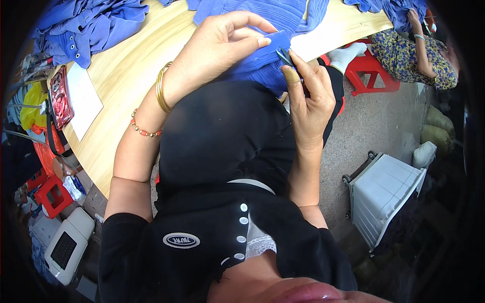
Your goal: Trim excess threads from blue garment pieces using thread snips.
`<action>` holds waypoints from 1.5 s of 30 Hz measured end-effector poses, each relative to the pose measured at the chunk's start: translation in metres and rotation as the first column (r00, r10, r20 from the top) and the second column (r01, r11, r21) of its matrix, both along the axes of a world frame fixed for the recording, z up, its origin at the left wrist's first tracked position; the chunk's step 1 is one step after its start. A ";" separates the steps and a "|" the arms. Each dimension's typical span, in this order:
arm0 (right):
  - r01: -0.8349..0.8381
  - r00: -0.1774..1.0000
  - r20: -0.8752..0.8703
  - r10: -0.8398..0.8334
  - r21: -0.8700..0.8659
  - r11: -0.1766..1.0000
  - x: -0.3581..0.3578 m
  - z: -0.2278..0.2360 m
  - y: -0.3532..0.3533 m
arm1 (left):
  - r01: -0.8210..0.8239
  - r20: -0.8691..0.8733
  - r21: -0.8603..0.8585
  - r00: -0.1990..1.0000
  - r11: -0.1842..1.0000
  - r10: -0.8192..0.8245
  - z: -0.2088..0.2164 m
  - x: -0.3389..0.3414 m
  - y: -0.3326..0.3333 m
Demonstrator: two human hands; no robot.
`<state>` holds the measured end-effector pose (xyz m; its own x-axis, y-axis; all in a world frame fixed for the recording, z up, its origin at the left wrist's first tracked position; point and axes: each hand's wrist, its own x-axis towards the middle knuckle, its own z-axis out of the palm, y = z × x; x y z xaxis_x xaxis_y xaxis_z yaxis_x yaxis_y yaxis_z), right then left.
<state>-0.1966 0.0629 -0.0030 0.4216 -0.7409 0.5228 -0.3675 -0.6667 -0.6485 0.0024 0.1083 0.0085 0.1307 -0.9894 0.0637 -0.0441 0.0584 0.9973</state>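
Blue corduroy fabric (252, 65) lies over the table's near edge and my lap. My left hand (214, 48) is closed on a flap of this blue garment, pinching its edge between thumb and fingers. My right hand (314, 96) grips small dark thread snips (284, 56), whose blades are at the edge of the held flap. A tan cover wraps one fingertip of that hand. Whether the blades touch a thread is too small to tell. More of the ribbed blue garment (227, 7) spreads out beyond my hands on the tabletop.
The pale wood table (121, 78) bears a pile of blue garments (96, 25), white paper (83, 103) and a red patterned pouch (61, 98). At right, another person in a floral top (411, 53) sits near a red stool (371, 76). A grey wheeled bin (384, 192) stands on the floor.
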 end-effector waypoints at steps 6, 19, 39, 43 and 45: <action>0.002 1.000 0.010 -0.002 0.015 1.000 0.002 -0.001 0.001 | 0.009 0.043 0.006 0.999 1.000 -0.009 0.000 0.001 0.000; 0.030 0.999 0.017 -0.029 -0.051 0.998 0.005 -0.005 -0.001 | -0.014 0.015 -0.048 1.000 0.999 0.015 -0.004 0.000 -0.001; -0.057 0.998 0.041 0.056 0.009 0.998 0.003 -0.008 0.009 | 0.012 -0.076 -0.056 0.997 0.998 -0.016 -0.011 0.004 -0.004; -0.066 0.997 0.045 0.065 0.020 0.998 0.003 -0.007 0.009 | 0.037 -0.058 -0.081 0.997 0.996 -0.042 -0.013 0.007 -0.005; -0.068 0.997 0.046 0.067 0.015 0.998 0.002 -0.007 0.010 | 0.037 -0.094 -0.040 0.995 0.999 -0.041 -0.010 0.005 -0.005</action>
<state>-0.1942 0.0724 -0.0097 0.4471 -0.7202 0.5305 -0.2915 -0.6781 -0.6747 0.0078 0.1035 -0.0011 0.0995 -0.9909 0.0903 0.0534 0.0959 0.9940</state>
